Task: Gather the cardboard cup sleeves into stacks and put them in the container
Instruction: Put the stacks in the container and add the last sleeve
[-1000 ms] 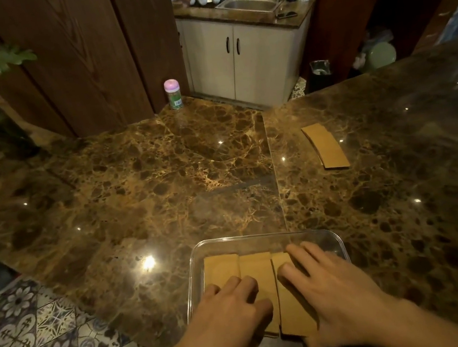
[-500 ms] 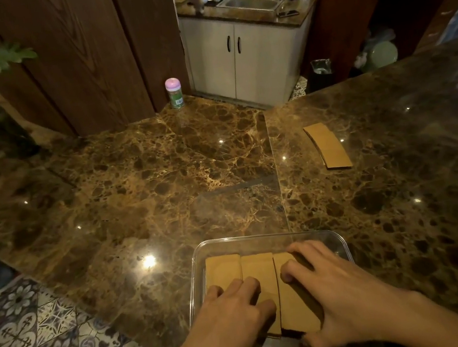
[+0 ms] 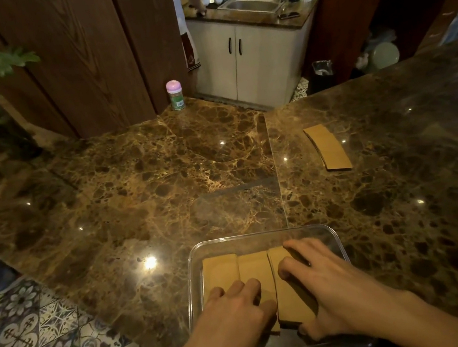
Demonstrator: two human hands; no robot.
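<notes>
- Head view: the right hand (image 3: 333,285) spans the right stack (image 3: 293,306) of cup sleeves lengthwise, thumb hooked at its near end and fingers (image 3: 288,267) curled over its far part; judged a closed grip on that stack
- Head view: the left hand (image 3: 235,306) lies knuckles-up just left of that grip, fingers bent onto the middle stack (image 3: 254,270) and the left stack (image 3: 220,272); whether it grips or merely presses cannot be told
- Head view: all three stacks lie flat, side by side and touching, inside the clear container (image 3: 260,234), directly under both hands
- Head view: a loose stack (image 3: 328,148) lies on the marble counter (image 3: 164,183), well beyond the right hand and slightly to its right, not yet brought in
- Judgement: the step in hand is seating and squaring the right stack
- Recommendation: press it flat against the middle stack, keep the left hand steadying its neighbours so nothing slides or fans, and release only once the edges align
- Risk: the thin sleeves may splay if the thumb lifts first
</notes>
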